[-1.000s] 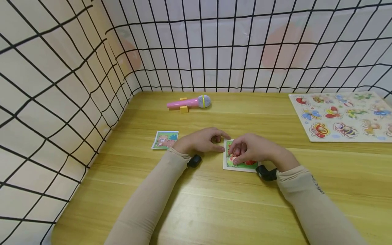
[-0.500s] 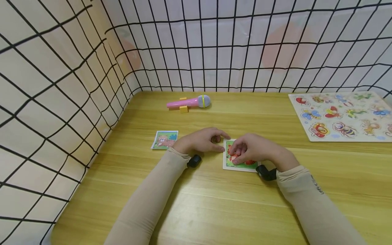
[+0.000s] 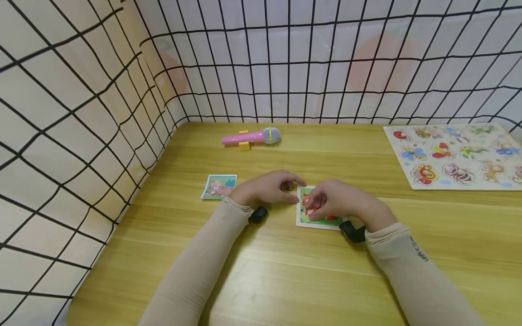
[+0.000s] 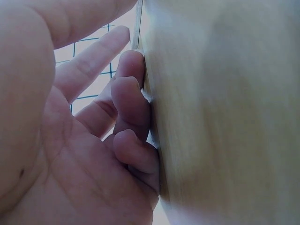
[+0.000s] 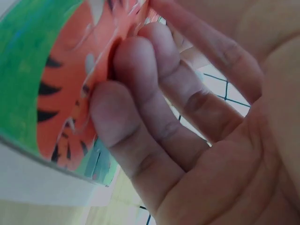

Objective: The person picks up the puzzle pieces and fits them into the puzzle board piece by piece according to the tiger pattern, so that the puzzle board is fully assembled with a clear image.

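A small square jigsaw puzzle [image 3: 303,220], with an orange tiger on a green ground and a pale border, lies flat before me. My right hand [image 3: 340,199] bends over it, covering much of the picture. In the right wrist view its fingertips [image 5: 112,105] rest on the striped tiger [image 5: 51,112], where thin cut lines run between pieces. My left hand [image 3: 269,186] lies on the table, its thumb and index fingertip right at the puzzle's left edge. The left wrist view shows its other fingers [image 4: 129,98] curled loosely against the wood, holding nothing.
A tiger picture card [image 3: 216,187] lies just left of my left wrist. Farther back is a pink toy microphone [image 3: 248,137] beside yellow blocks [image 3: 244,146]. A big insect puzzle board [image 3: 452,156] lies at the right. Black wire grids [image 3: 289,59] edge the table [image 3: 261,280].
My right wrist and forearm have shifted slightly left, with the fingertips still over the puzzle. My left hand keeps its place at the edge.
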Available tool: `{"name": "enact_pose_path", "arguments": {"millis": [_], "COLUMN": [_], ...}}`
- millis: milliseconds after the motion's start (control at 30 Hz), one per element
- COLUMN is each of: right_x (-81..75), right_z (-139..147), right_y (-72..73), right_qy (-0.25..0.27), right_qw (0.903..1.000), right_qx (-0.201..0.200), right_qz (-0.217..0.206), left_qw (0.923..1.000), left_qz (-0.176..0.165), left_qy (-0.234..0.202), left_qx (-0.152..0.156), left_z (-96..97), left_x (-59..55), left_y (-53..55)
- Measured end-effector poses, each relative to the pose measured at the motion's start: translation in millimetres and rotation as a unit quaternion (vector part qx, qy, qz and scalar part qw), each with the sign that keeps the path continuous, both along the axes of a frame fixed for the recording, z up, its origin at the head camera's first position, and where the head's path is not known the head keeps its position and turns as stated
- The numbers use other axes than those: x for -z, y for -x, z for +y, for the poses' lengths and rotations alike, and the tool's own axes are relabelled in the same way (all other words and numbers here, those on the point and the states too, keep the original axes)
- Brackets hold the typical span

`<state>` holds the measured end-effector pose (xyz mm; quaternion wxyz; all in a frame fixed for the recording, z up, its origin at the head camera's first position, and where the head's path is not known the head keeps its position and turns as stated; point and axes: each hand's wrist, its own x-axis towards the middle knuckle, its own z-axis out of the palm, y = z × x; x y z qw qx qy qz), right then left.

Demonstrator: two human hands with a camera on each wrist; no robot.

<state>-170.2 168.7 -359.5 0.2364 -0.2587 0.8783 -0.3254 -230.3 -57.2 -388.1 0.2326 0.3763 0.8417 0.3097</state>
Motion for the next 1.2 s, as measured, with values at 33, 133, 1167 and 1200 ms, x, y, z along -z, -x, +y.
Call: {"name": "enact_pose_path", "arguments": {"millis": [33, 133, 1167, 1200], "right_x": [0.4, 2.2, -6.7, -9.5], "right_z": [0, -1, 39, 41], "right_y": [-0.3, -0.9, -15.8, -15.7], "right_qy": [0.002, 0.006, 0.049, 0.049], "right_qw": [1.0000, 1.0000, 0.9819, 0.9805], "right_qx": [-0.002, -0.006, 0.117, 0.120], "right_qz": [0.001, -0.002, 0.140, 0.147], "left_qw": [1.0000, 1.0000, 0.9994, 0.9994], "left_qz": [0.001, 0.000, 0.035, 0.033], "left_qy": [0.000, -0.002, -0.004, -0.003], "left_qx": [0.002, 0.004, -0.002, -0.002], "left_z": [-0.1, -0.7, -0.7, 0.4], "left_x": [0.4, 0.6, 22.3, 21.3], "left_y": [-0.1, -0.8, -17.3, -16.3]}}
